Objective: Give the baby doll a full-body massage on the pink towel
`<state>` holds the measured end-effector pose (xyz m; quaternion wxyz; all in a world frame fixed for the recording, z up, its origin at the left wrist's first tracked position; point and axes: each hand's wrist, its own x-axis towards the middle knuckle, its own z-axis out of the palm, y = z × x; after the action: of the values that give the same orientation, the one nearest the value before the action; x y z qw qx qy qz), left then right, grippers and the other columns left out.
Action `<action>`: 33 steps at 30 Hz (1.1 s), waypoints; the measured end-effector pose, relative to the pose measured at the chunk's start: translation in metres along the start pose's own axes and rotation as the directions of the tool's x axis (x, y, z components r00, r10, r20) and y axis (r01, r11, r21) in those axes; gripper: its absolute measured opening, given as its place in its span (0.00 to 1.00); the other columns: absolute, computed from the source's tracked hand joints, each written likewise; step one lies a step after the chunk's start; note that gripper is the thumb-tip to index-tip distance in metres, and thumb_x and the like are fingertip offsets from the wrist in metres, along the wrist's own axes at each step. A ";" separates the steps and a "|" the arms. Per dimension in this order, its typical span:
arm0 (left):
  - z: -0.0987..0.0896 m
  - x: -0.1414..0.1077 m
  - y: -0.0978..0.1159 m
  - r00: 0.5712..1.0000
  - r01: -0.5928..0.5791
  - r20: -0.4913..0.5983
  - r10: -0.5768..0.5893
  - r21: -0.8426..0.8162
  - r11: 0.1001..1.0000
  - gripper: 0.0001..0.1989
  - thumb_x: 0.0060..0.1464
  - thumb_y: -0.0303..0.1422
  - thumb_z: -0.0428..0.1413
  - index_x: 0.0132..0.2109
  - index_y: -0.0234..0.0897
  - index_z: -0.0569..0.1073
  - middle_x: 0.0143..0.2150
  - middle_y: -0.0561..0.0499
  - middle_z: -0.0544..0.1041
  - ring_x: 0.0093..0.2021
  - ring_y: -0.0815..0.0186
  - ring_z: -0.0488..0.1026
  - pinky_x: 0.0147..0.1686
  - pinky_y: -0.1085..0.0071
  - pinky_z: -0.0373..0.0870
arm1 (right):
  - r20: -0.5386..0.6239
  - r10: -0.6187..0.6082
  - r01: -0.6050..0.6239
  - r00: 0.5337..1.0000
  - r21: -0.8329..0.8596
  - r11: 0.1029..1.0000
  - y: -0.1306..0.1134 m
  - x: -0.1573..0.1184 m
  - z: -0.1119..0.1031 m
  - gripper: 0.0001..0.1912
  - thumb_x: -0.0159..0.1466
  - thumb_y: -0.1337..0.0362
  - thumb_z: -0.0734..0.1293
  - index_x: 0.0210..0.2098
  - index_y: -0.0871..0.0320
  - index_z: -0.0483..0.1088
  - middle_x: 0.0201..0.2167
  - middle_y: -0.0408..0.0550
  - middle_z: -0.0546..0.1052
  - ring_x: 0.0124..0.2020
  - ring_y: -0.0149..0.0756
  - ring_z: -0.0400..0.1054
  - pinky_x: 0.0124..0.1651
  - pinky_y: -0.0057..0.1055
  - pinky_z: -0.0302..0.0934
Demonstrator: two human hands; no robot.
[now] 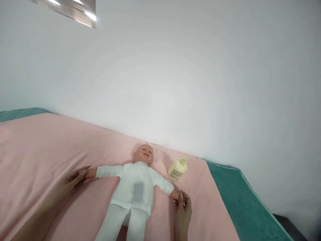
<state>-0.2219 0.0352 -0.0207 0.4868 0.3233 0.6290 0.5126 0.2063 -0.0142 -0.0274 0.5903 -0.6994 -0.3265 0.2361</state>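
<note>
A baby doll point(136, 187) in a white long-sleeved top and white trousers lies on its back, its arms spread to both sides. At its outstretched hand on the left, my left hand point(73, 180) pinches the doll's fingers between thumb and fingers. My right hand point(184, 206) is closed round the doll's other hand. Beyond that arm, near the doll's head, is a pale yellow bottle point(177, 169) with printed text. The doll's feet are outside the picture.
Under the doll, a pink cloth point(205, 207) covers much of a green surface point(240, 197). A pale wall point(160, 83) rises behind it. Something shiny point(80, 11) hangs at the top left. A dark object point(288, 226) shows at the lower right.
</note>
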 end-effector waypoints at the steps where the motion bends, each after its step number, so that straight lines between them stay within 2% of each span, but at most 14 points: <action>1: 0.000 0.000 0.000 1.000 0.023 0.022 -0.022 -0.030 0.999 0.32 0.46 0.54 0.60 0.54 0.40 0.73 0.45 0.46 0.80 0.47 0.54 0.77 0.37 0.71 0.78 | 0.000 -0.007 0.007 1.000 -0.010 1.000 -0.001 -0.001 0.000 0.29 0.59 0.39 0.61 0.44 0.58 0.68 0.42 0.50 0.74 0.38 0.40 0.68 0.38 0.32 0.63; 4: -0.001 0.001 0.001 0.998 0.034 0.045 -0.032 -0.042 0.999 0.29 0.48 0.47 0.62 0.55 0.42 0.72 0.48 0.48 0.79 0.50 0.56 0.75 0.39 0.74 0.77 | -0.006 -0.022 0.022 1.000 -0.074 0.997 -0.005 -0.004 0.001 0.26 0.59 0.42 0.64 0.42 0.57 0.67 0.37 0.48 0.74 0.38 0.39 0.67 0.38 0.31 0.62; 8: -0.004 0.005 -0.005 0.996 -0.026 0.085 0.031 -0.066 0.997 0.29 0.48 0.42 0.64 0.56 0.37 0.70 0.48 0.44 0.78 0.50 0.55 0.75 0.43 0.71 0.76 | -0.022 -0.020 0.017 1.000 -0.134 0.991 -0.006 -0.005 0.003 0.23 0.58 0.42 0.66 0.36 0.57 0.65 0.28 0.43 0.71 0.31 0.36 0.65 0.32 0.30 0.60; 14: -0.009 0.013 -0.018 0.990 -0.112 0.093 0.107 0.054 0.992 0.30 0.50 0.48 0.61 0.55 0.35 0.70 0.49 0.41 0.78 0.51 0.53 0.74 0.43 0.67 0.75 | -0.019 0.057 -0.057 0.998 -0.038 0.998 -0.004 -0.006 0.006 0.25 0.55 0.40 0.67 0.32 0.57 0.63 0.24 0.40 0.68 0.24 0.33 0.63 0.25 0.28 0.59; 17: -0.008 0.012 -0.015 0.995 -0.092 0.049 0.087 0.099 0.991 0.30 0.51 0.50 0.58 0.54 0.34 0.71 0.47 0.41 0.79 0.49 0.52 0.75 0.41 0.67 0.76 | -0.014 0.051 -0.052 0.999 -0.058 0.997 -0.007 -0.008 0.006 0.26 0.58 0.39 0.63 0.31 0.57 0.63 0.22 0.41 0.70 0.22 0.33 0.63 0.24 0.29 0.58; 19: -0.007 0.009 -0.011 0.994 -0.104 0.028 0.102 0.109 0.989 0.28 0.53 0.50 0.56 0.53 0.35 0.73 0.48 0.42 0.79 0.50 0.53 0.75 0.43 0.67 0.75 | -0.023 0.044 -0.046 0.999 -0.085 0.995 -0.008 -0.008 0.006 0.26 0.60 0.38 0.60 0.33 0.57 0.64 0.22 0.43 0.71 0.22 0.34 0.64 0.25 0.29 0.58; 23: -0.008 0.010 -0.012 0.992 -0.123 0.050 0.120 0.079 0.989 0.27 0.57 0.50 0.53 0.55 0.37 0.73 0.52 0.43 0.77 0.54 0.54 0.72 0.48 0.66 0.73 | -0.042 0.056 -0.060 0.998 -0.087 0.994 -0.005 -0.005 0.006 0.28 0.60 0.38 0.58 0.39 0.58 0.66 0.29 0.48 0.74 0.26 0.37 0.67 0.28 0.32 0.62; 29: -0.008 0.015 -0.019 0.994 -0.075 0.076 0.081 -0.076 0.994 0.27 0.59 0.46 0.53 0.61 0.37 0.66 0.55 0.41 0.74 0.54 0.56 0.72 0.49 0.64 0.72 | -0.047 -0.001 -0.001 0.999 -0.050 0.999 0.000 -0.001 0.006 0.29 0.60 0.40 0.60 0.47 0.58 0.67 0.46 0.53 0.73 0.41 0.42 0.69 0.38 0.33 0.65; 33: -0.003 0.010 -0.012 0.997 -0.062 0.039 0.062 -0.008 0.998 0.30 0.58 0.46 0.54 0.63 0.36 0.65 0.54 0.40 0.75 0.51 0.55 0.74 0.48 0.64 0.73 | -0.043 0.029 -0.030 0.999 -0.027 0.999 -0.001 -0.002 0.007 0.31 0.58 0.39 0.63 0.49 0.58 0.67 0.45 0.54 0.73 0.39 0.41 0.70 0.38 0.34 0.65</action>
<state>-0.2270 0.0399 -0.0347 0.4839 0.3512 0.6073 0.5231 0.1996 -0.0103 -0.0275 0.5840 -0.7169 -0.3068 0.2255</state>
